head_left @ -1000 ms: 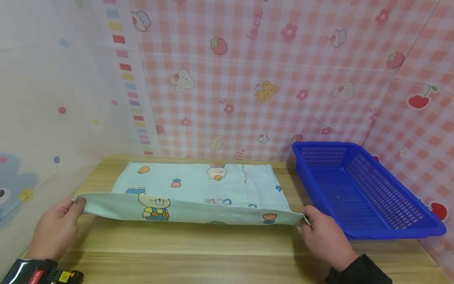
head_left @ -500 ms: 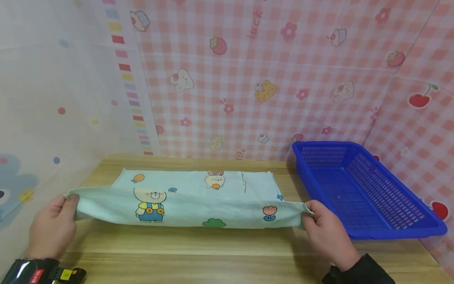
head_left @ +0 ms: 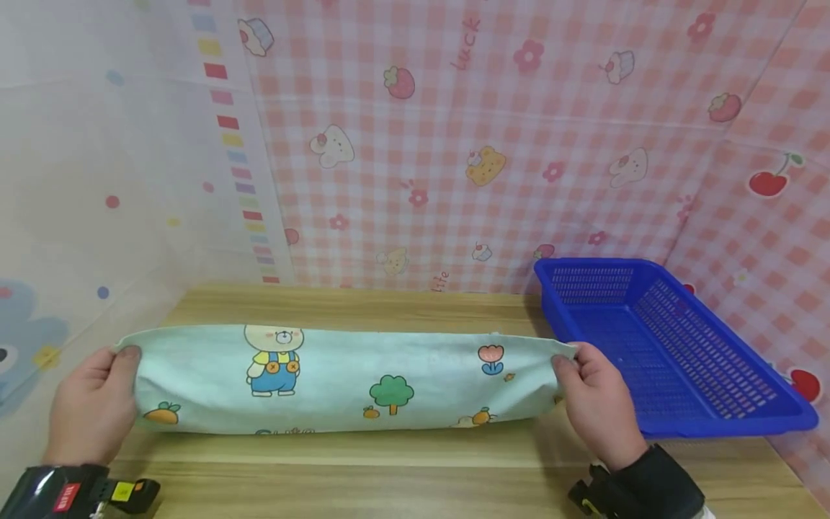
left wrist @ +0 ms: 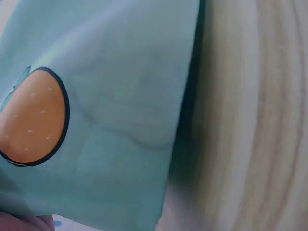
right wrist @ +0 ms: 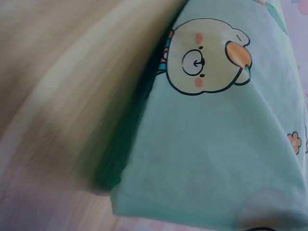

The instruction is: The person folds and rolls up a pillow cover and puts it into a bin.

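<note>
A pale mint-green cloth (head_left: 331,382), printed with a bear, a tree and oranges, stretches between both hands above the wooden table. My left hand (head_left: 94,407) pinches its upper left corner between thumb and fingers. At the other end, my right hand (head_left: 599,404) pinches the upper right corner the same way. The cloth sags slightly and tilts toward me, its bottom edge folded under. In the left wrist view, the cloth (left wrist: 125,96) fills the left side, with an orange print. The right wrist view shows the cloth (right wrist: 207,144) with a bear's face near its folded edge.
A blue plastic basket (head_left: 687,360) with slotted walls stands at the right, just beyond the right hand. Pink checked fabric (head_left: 441,202) hangs behind the wooden table (head_left: 363,476). A pale printed sheet (head_left: 130,180) hangs along the left side.
Both hands have raised the near edge of the cloth slightly and turned it away, so its front now covers the part that lay behind. The basket has not moved.
</note>
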